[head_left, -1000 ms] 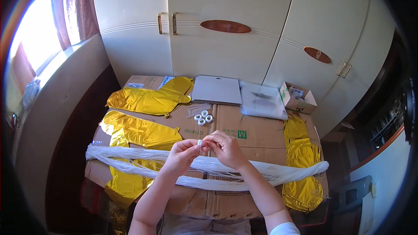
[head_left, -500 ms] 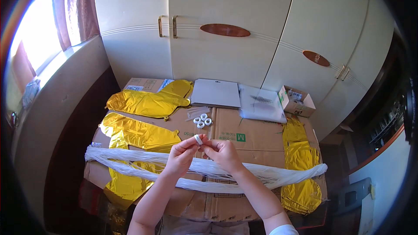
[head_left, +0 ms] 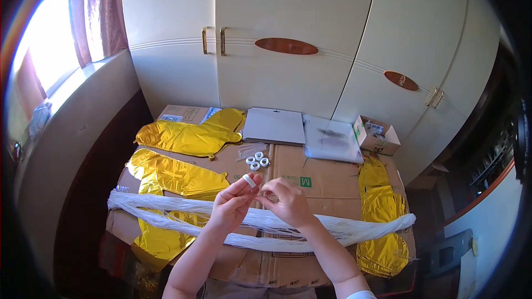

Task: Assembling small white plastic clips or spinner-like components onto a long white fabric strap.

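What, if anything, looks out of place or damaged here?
Nothing looks spilled or broken. The white strand bundle lies across the near-left gold foil and the right gold foil; the near-left one's lower end seems to overhang the cardboard, which looks untidy.

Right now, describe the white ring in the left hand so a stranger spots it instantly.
Below the cream cupboards, find the cardboard surface with white strands across it. Near their middle, the left hand holds up a small white ring. Four similar rings lie clustered on the cardboard; only this one is handheld.
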